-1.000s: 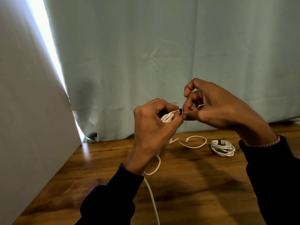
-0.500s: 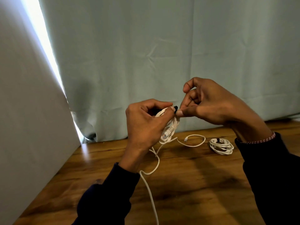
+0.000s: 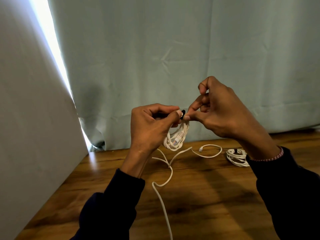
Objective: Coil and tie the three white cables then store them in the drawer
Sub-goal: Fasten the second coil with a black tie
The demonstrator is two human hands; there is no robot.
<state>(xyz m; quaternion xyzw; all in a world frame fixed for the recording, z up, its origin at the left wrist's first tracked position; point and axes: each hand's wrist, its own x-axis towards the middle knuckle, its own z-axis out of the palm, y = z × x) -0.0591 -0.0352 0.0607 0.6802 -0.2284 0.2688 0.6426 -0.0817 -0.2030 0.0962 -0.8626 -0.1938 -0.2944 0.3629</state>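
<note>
Coiled cable (image 3: pixel 174 138) now hangs lower (one tied bundle (image 3: pixel 237 157) waits).

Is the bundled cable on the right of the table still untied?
No, that coiled cable already has a dark tie around it.
</note>
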